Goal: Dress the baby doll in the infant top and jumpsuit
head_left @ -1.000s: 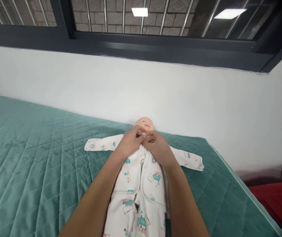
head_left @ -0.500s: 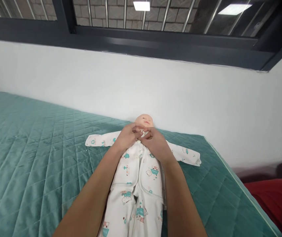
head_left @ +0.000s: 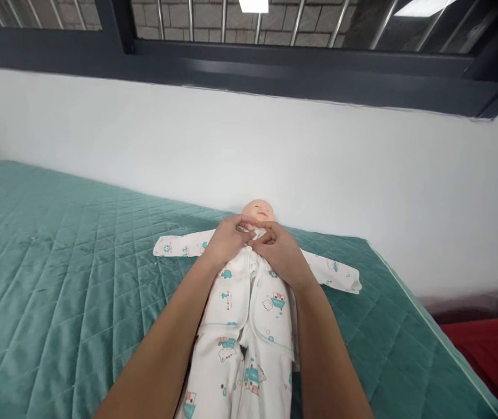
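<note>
Our left hand [head_left: 229, 240] and right hand [head_left: 280, 254] pinch the jacket [head_left: 237, 311] on the doll [head_left: 259, 208], near the bed's [head_left: 92, 267] far edge. Our forearms [head_left: 155, 346] converge.

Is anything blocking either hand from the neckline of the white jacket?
Nothing visible. The left hand and right hand are both at the neckline of the white jacket, just below the doll's head. They cover part of it, so whatever lies under them can't be seen.

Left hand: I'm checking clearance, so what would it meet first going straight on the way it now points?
Most likely the doll's head, just beyond the left hand, though the right hand is close alongside and depth is unclear.
</note>
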`<move>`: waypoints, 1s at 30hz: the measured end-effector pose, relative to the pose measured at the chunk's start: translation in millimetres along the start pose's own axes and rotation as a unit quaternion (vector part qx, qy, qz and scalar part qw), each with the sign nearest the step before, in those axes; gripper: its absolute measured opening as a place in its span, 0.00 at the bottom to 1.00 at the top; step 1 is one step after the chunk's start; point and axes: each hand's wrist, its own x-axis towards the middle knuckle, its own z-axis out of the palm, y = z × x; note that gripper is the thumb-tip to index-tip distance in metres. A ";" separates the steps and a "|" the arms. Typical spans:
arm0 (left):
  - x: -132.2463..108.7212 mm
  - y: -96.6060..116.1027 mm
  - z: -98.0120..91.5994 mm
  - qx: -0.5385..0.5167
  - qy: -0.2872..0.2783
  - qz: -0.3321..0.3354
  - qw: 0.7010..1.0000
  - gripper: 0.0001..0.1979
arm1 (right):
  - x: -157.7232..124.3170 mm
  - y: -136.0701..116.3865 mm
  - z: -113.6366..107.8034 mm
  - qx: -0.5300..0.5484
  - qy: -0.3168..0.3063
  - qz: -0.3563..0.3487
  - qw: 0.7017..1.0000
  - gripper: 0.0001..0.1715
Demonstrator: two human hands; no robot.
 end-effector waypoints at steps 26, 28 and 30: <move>-39.9 -0.8 6.7 0.327 0.104 0.202 0.917 0.14 | -23.6 10.8 18.4 0.030 0.083 -0.104 0.991 0.16; -47.6 -1.3 7.0 0.287 0.115 0.210 0.927 0.12 | -39.6 13.3 20.5 -0.001 0.097 -0.143 0.985 0.16; -53.7 -2.7 6.9 0.253 0.125 0.195 0.939 0.11 | -56.7 15.9 23.7 -0.027 0.135 -0.170 0.976 0.16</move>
